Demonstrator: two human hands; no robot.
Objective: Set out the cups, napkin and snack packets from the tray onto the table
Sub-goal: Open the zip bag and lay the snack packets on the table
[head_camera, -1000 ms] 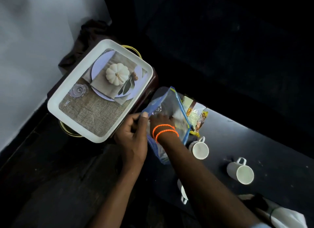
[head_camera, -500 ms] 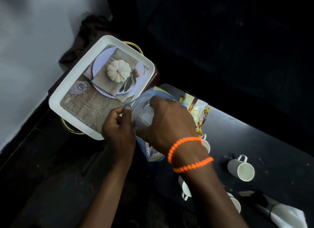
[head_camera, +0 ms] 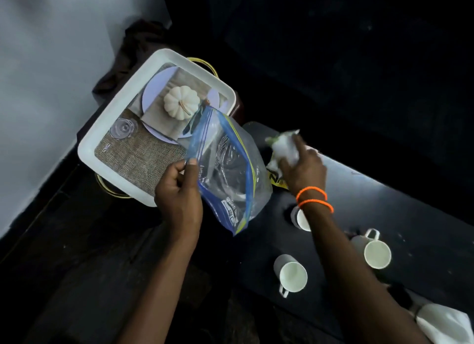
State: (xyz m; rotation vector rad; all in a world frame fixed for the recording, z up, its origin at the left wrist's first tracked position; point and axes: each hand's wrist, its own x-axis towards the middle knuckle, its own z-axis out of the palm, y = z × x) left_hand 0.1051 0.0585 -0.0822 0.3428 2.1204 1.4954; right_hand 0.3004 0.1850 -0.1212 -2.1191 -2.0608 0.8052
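Note:
My left hand [head_camera: 179, 197] pinches the rim of a clear zip bag [head_camera: 228, 169] with a blue seal, held open between the tray and the table. My right hand [head_camera: 300, 166], with orange bead bracelets at the wrist, grips a blurred pale snack packet [head_camera: 283, 144] over the table's far left corner. Another packet with yellow print [head_camera: 278, 180] lies under that hand. Three white cups stand on the black table [head_camera: 410, 202]: one [head_camera: 292, 275] near the front, one [head_camera: 375, 252] to the right, one [head_camera: 302, 219] partly behind my wrist. A white napkin [head_camera: 446, 323] lies at the bottom right.
The white tray [head_camera: 112, 128] with a printed pumpkin picture sits left of the table on a stand with yellow rings [head_camera: 107, 189]. A pale wall [head_camera: 51, 61] runs along the left. A dark cloth [head_camera: 133, 43] lies behind the tray. The floor below is dark.
My right hand has come out of the bag with a packet and moved right, over the table corner. My left hand still holds the bag, which now hangs open.

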